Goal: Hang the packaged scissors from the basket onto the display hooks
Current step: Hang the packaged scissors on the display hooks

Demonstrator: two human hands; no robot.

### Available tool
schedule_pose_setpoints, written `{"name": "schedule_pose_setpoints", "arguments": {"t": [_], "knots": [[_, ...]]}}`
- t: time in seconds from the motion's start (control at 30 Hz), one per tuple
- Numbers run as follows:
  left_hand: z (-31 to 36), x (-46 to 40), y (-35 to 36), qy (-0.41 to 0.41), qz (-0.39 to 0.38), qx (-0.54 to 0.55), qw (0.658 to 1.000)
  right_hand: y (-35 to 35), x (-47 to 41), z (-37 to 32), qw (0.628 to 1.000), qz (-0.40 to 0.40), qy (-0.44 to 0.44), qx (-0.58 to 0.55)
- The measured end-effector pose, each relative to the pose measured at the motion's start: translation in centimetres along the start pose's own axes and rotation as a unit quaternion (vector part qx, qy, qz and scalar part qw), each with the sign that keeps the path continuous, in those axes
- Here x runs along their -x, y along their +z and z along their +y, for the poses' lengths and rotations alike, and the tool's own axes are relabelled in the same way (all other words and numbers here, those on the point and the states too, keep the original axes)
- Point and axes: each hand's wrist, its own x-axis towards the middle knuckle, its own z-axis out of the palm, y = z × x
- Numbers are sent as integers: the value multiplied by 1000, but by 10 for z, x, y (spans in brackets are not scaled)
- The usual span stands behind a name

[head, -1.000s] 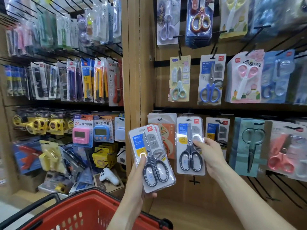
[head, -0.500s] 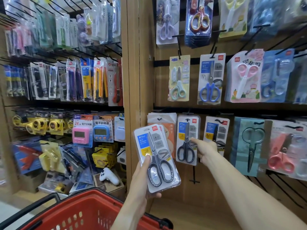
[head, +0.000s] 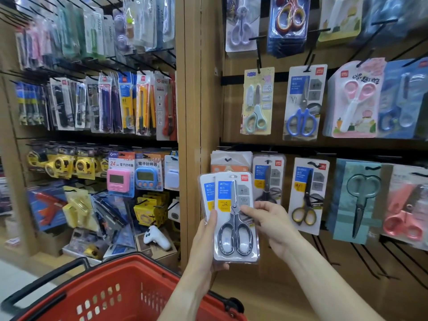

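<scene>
I've got two packs of grey-handled scissors (head: 234, 218) stacked in my left hand (head: 203, 246), thumb pinned on the front face, fingers curled behind. They sit just below and in front of the hung matching pack (head: 267, 179), above the red basket (head: 129, 295). My right hand (head: 271, 224) is pinching the front pack's right edge, thumb on the blister.

Plan, as I judge it: peel off the front pack only and keep the left thumb clamping the rear one. Shift the grip toward the card's top and line its hang hole up with the hook above that hung pack. Then slide straight on, no twist. The blister is slick, so a slip is likely. I can't see the hook tip.
</scene>
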Motion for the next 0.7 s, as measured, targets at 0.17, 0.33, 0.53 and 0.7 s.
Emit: {"name": "schedule_pose_setpoints", "arguments": {"t": [0.17, 0.33, 0.53, 0.7], "knots": [[-1, -5, -4, 3, 18, 13, 1000, -5, -3, 5, 993, -27, 18, -115], [0, -8, -6, -4, 52, 9, 999, -12, -2, -2, 978, -18, 34, -204], [2, -9, -10, 8, 74, 25, 997, -26, -4, -21, 981, 157, -58, -98], [3, -7, -7, 12, 71, 18, 997, -25, -5, -26, 979, 170, -59, -99]]}}
